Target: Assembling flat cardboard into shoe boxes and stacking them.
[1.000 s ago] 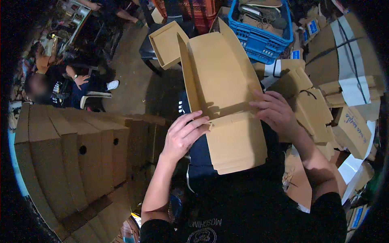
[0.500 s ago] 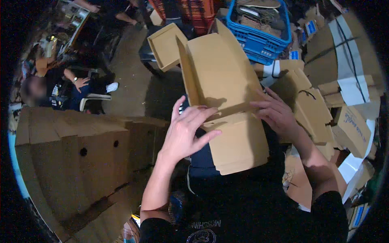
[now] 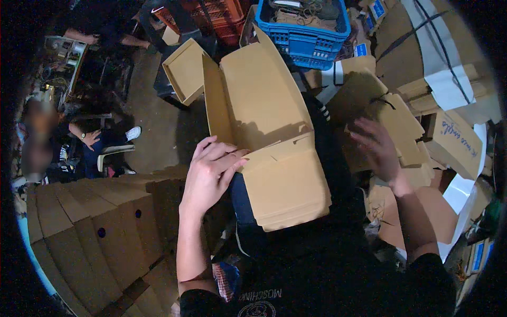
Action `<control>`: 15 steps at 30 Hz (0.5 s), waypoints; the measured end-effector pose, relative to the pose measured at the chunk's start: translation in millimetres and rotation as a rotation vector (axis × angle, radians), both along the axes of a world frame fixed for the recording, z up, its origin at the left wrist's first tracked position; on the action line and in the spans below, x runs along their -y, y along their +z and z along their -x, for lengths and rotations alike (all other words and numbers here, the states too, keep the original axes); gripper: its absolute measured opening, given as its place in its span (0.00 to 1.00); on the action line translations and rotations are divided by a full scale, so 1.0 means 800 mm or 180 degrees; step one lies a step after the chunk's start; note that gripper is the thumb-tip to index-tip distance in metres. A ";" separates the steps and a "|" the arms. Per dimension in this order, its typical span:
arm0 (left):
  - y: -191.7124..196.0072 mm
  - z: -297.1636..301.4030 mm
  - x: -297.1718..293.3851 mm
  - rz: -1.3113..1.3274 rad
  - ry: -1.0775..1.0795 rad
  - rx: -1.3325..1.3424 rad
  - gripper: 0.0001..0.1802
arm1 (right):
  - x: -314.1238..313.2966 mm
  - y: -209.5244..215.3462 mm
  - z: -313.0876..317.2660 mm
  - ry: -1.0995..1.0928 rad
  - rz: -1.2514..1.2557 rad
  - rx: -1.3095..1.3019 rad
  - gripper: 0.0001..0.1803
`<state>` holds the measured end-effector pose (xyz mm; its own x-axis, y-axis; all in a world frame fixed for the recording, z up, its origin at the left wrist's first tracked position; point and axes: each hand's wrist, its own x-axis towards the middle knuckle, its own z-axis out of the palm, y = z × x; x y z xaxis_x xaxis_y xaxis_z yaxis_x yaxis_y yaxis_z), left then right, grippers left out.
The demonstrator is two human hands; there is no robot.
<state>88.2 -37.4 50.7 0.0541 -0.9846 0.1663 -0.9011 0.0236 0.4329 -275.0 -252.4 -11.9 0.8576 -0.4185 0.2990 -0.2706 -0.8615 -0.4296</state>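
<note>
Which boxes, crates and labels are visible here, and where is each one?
Flat cardboard box: centre, tan, half unfolded, left hand on it.
Blue plastic crate: top centre.
Red crate: top, left of the blue crate.
Folded cardboard boxes: lower left, tan stack.

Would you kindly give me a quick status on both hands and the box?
Left hand flat on the half-folded cardboard box, fingers open. Right hand off it, open, over the flat cardboard stack. Nothing between hands and box.
</note>
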 end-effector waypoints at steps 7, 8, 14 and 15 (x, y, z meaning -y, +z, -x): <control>0.004 0.040 0.025 0.0082 -0.0045 -0.0284 0.16 | -0.061 -0.019 0.008 0.0996 -0.0181 -0.0220 0.32; 0.006 0.045 0.028 0.0029 -0.0030 -0.0339 0.17 | -0.057 -0.025 0.007 0.0991 -0.0170 -0.0222 0.32; 0.003 0.078 0.055 -0.0087 -0.0473 -0.0799 0.17 | -0.037 -0.009 -0.012 -0.0270 -0.1028 0.1144 0.18; 0.006 0.087 0.060 -0.0143 -0.0618 -0.0944 0.19 | -0.036 -0.011 -0.012 -0.0489 -0.1023 0.1109 0.18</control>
